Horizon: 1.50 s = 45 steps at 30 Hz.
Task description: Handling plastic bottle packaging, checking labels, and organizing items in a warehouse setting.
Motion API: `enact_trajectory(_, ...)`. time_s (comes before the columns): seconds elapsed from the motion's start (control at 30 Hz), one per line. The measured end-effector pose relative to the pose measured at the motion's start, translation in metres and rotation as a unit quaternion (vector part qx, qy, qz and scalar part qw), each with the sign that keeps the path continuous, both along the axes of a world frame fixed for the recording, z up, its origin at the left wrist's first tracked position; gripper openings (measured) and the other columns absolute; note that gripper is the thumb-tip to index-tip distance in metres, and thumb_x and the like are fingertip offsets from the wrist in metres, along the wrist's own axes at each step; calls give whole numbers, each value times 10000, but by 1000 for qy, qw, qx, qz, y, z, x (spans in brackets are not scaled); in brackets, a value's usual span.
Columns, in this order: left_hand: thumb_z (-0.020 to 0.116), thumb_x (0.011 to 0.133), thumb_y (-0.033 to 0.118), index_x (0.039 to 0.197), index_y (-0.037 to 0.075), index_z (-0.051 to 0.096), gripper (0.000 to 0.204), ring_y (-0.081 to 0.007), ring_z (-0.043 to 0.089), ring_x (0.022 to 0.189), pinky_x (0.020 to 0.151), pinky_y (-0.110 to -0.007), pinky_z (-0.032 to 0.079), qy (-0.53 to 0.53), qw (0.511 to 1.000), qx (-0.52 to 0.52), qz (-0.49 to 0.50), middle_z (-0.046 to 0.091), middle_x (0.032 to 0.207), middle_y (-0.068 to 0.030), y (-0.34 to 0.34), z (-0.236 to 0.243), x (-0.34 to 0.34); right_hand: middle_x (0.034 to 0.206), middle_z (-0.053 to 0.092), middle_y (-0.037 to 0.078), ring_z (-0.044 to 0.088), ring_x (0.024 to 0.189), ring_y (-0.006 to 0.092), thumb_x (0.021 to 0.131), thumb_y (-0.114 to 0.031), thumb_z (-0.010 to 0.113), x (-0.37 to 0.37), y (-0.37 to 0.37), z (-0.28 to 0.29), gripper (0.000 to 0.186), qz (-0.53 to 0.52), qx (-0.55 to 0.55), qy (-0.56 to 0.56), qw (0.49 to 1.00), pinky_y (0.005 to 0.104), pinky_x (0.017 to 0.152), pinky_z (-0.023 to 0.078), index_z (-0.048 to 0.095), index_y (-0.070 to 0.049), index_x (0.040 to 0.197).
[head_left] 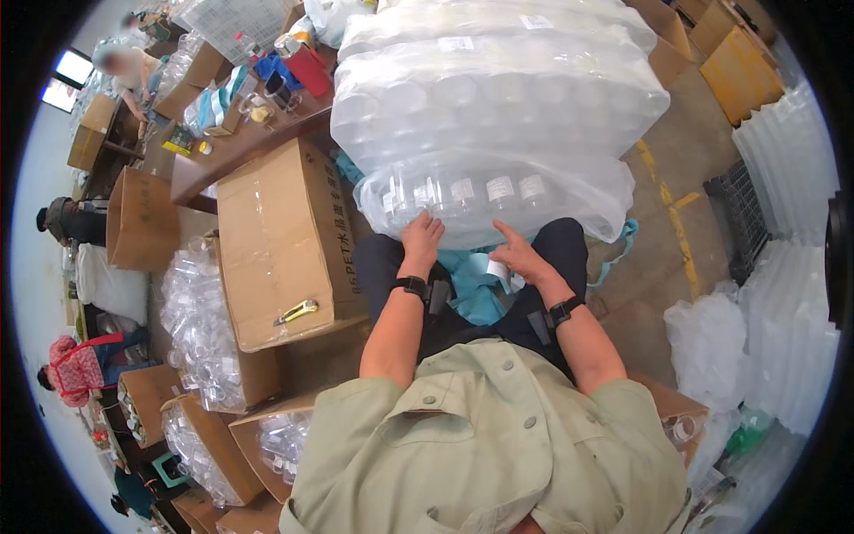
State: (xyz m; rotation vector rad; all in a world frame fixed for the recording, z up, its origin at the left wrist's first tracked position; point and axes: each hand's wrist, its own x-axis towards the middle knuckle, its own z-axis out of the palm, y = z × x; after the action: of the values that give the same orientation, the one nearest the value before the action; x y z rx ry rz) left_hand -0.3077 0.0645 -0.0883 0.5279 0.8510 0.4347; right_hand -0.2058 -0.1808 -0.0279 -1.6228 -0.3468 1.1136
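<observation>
A clear plastic bag [583, 191] lies in front of my knees, holding a row of clear plastic jars [501, 190] with white labels. My left hand [421, 240] is at the bag's near edge, below the leftmost jars, its fingers stretched forward and nothing visible in them. Beside it, my right hand [523, 254] points its index finger at the bag while its other fingers curl over a white roll [498, 269], which looks like labels. Light blue cloth or plastic [473, 289] lies between my thighs, under the roll.
Large wrapped packs of jars [498, 98] are stacked beyond the bag. A cardboard box [276, 240] on my left carries a yellow box cutter [296, 311]. Bagged jars [200, 329] stand farther left. A black crate [738, 218] is at right. Other people work at far left.
</observation>
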Motion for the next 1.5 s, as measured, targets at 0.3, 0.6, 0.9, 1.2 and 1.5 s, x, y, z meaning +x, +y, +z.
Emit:
enact_trajectory(0.3, 629, 1061, 275, 1531, -95, 284, 691, -446, 562, 1301, 1046, -534, 572, 1, 997, -12, 76, 369, 1536, -303, -16, 13, -1, 817, 638, 20, 584, 768, 120, 879, -107, 726, -3, 0, 10, 920, 34, -18, 10, 999, 290, 677, 474, 281, -102, 1685)
enact_trajectory(0.6, 703, 1025, 325, 1468, -106, 280, 749, -442, 619, 1195, 904, -519, 642, 26, 987, -47, 150, 442, 1428, -285, -4, 16, 8, 832, 649, 35, 601, 787, 130, 889, -77, 713, -8, -3, 10, 904, 28, -24, 2, 999, 297, 742, 488, 278, -79, 1681)
enact_trajectory(0.9, 608, 1072, 318, 1615, 48, 194, 734, -491, 442, 1406, 1098, -612, 514, -31, 993, -89, 78, 297, 1604, -295, 4, 11, 7, 859, 670, 52, 626, 827, 141, 896, -75, 720, -9, 0, 6, 887, 36, -18, 17, 999, 300, 774, 506, 289, -47, 1670)
enact_trajectory(1.2, 526, 1061, 49, 1666, 229, 61, 784, -463, 431, 1404, 1042, -671, 508, -111, 963, -178, 167, 289, 1629, -244, 11, -21, 32, 874, 671, 38, 624, 838, 145, 894, -93, 719, -14, 3, 19, 875, 46, -42, -4, 998, 303, 813, 508, 305, -40, 1663)
enact_trajectory(1.5, 437, 1006, -123, 1586, 149, 279, 660, -444, 550, 1299, 1050, -676, 532, -119, 955, -157, 223, 402, 1537, -221, 15, -28, 43, 849, 644, 5, 601, 805, 110, 895, -112, 720, -12, -6, 11, 847, 35, -49, -18, 998, 279, 752, 478, 341, -36, 1649)
